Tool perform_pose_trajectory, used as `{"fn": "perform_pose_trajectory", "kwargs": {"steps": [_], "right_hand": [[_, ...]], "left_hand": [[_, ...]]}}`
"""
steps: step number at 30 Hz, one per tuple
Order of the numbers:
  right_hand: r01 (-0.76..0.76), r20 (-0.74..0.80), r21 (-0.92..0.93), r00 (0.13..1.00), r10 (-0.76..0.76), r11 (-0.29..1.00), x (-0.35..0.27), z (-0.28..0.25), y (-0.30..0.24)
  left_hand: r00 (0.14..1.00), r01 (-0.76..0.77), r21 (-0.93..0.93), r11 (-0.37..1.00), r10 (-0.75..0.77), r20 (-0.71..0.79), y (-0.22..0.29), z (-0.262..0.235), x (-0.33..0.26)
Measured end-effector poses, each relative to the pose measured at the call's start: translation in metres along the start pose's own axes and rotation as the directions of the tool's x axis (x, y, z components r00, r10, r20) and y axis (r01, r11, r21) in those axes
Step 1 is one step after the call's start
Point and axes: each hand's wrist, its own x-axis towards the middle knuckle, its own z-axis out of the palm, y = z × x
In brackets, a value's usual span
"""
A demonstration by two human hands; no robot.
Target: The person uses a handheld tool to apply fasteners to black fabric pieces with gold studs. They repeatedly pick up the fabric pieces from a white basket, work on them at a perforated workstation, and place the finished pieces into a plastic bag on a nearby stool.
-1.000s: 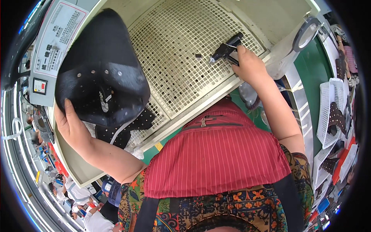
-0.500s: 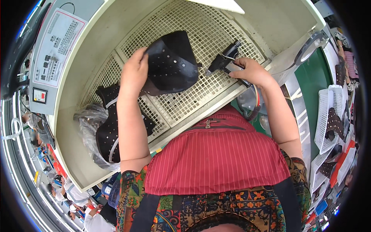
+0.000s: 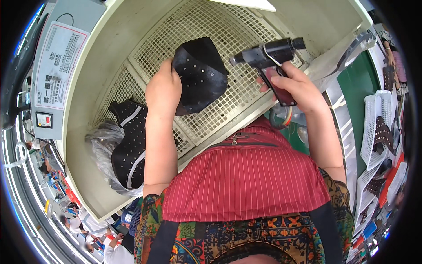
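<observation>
My left hand (image 3: 163, 91) is closed on the left edge of a black studded shoe upper (image 3: 200, 75), holding it over the grated floor of a cream bin (image 3: 147, 46); my thumb shows, but most fingers are hidden behind the piece. To its right, my right hand (image 3: 299, 86) is wrapped round the dark red grip of a black pistol-shaped gun (image 3: 274, 53). The gun's narrow metal nozzle points left toward the upper, a small gap apart. A hose with coloured wires (image 3: 283, 122) hangs from the grip.
More black studded uppers (image 3: 129, 149) with grey strips lie on a crumpled plastic bag (image 3: 101, 145) at the bin's left. A grey control box (image 3: 61, 66) stands beyond the left wall. White baskets (image 3: 373, 127) holding studded pieces are at right. Other people (image 3: 116, 248) are at lower left.
My right hand has lifted the gun from the bin's near edge and turned its nozzle toward the upper. My left hand and the upper have shifted slightly right and nearer.
</observation>
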Motion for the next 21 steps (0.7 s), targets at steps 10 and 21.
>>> {"fn": "perform_pose_trajectory", "kwargs": {"steps": [10, 21], "right_hand": [[0.324, -0.040, -0.677, 0.881, -0.471, 0.662, 0.025, 0.018, 0.002], [0.338, 0.081, -0.716, 0.910, -0.407, 0.611, -0.009, 0.019, -0.017]], "left_hand": [[0.999, -0.031, -0.095, 0.995, 0.029, -0.024, -0.001, 0.007, -0.002], [0.999, -0.033, -0.095, 0.995, 0.033, -0.007, -0.007, 0.009, 0.002]]}}
